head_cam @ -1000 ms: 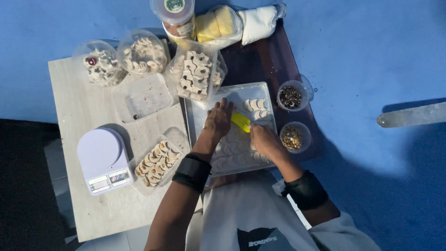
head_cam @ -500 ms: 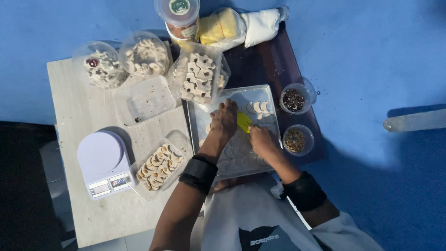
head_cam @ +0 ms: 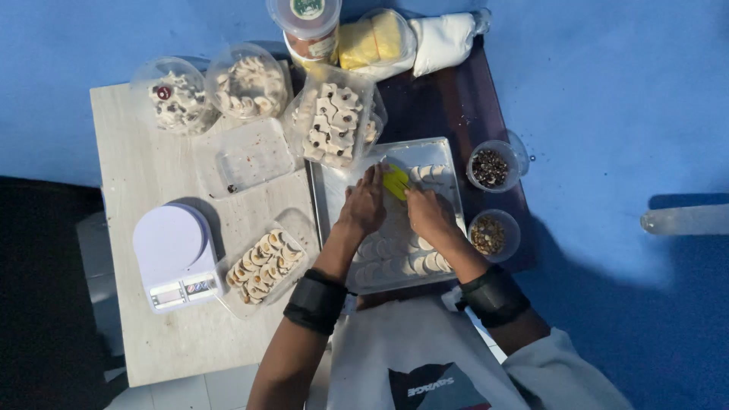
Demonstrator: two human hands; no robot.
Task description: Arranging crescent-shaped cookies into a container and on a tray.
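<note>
My left hand (head_cam: 364, 203) rests fingers-down on the metal baking tray (head_cam: 325, 199), beside a small yellow tool (head_cam: 395, 181). My right hand (head_cam: 429, 215) is closed on that yellow tool, its tip toward the tray's far end. Pale round cookies (head_cam: 395, 262) lie in rows on the tray, with a few more near its far right corner (head_cam: 430, 173). Both wrists wear black bands.
A white kitchen scale (head_cam: 175, 254) and a clear box of cookies (head_cam: 266, 266) sit left of the tray. Clear tubs of cookies (head_cam: 334, 121), an empty lid (head_cam: 247, 156), two small bowls of toppings (head_cam: 492, 167), a jar and a bagged yellow block stand at the back.
Both hands have shifted slightly toward the tray's far end with the yellow tool. The camera view has drifted a little; nothing else moved.
</note>
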